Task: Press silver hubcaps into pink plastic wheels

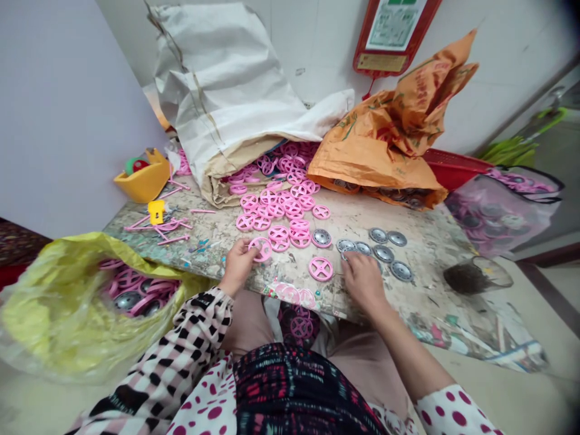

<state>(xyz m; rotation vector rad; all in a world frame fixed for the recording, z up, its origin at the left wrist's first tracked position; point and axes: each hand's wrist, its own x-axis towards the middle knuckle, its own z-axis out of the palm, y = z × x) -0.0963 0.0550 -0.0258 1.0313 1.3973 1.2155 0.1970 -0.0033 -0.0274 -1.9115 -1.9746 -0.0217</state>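
Note:
My left hand (240, 264) grips the rim of a pink spoked wheel (260, 249) near the table's front edge. On the right, my right hand (362, 278) has its fingertips on a grey disc (347, 246); the fingers are bent together and partly hidden. Between the hands a pink wheel (321, 269) lies flat, and behind it a grey disc (321, 238) rests on a pink ring. Several other grey discs (383, 253) lie beyond and right of my right hand. A heap of pink wheels (276, 205) spreads behind my left hand.
Behind the heap lean a white sack (226, 78) and an orange bag (376, 145). Pink rods (165, 226) and a yellow container (144, 178) are at the left. A yellow bag (54, 302) hangs beside the table (430, 235). A dark cup (475, 275) is at the right.

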